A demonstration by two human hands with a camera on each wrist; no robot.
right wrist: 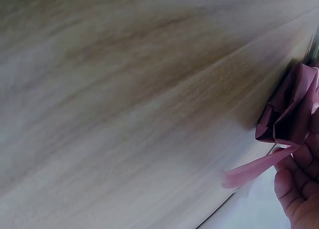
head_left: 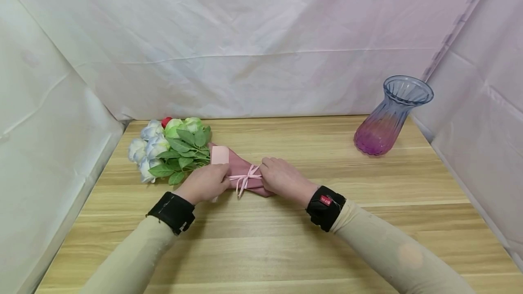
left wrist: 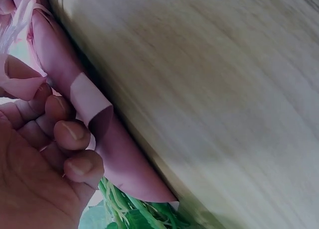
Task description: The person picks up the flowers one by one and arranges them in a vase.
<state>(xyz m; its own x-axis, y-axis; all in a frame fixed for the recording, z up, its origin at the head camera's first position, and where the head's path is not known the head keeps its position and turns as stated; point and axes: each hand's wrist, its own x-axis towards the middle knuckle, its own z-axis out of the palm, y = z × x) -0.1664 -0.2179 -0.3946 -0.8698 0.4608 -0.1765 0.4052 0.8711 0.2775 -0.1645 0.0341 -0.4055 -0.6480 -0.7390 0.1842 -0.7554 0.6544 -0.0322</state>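
Note:
A bouquet of artificial flowers (head_left: 157, 145) in pale blue, light green and red lies on its side, blooms to the left. Mauve wrapping paper (head_left: 239, 163) surrounds its stems, with a pink ribbon (head_left: 246, 177) tied in a bow around it. My left hand (head_left: 207, 182) pinches the ribbon on the bow's left side; the left wrist view shows its curled fingers by the wrapping paper (left wrist: 132, 164). On the bow's other side, my right hand (head_left: 287, 179) pinches the ribbon, and a loose ribbon tail (right wrist: 256, 170) sticks out past its fingers in the right wrist view.
A ribbed glass vase (head_left: 382, 121), blue at the top and purple-pink below, stands at the back right of the wooden table (head_left: 261, 248). White cloth (head_left: 261, 49) hangs behind the table and along both sides.

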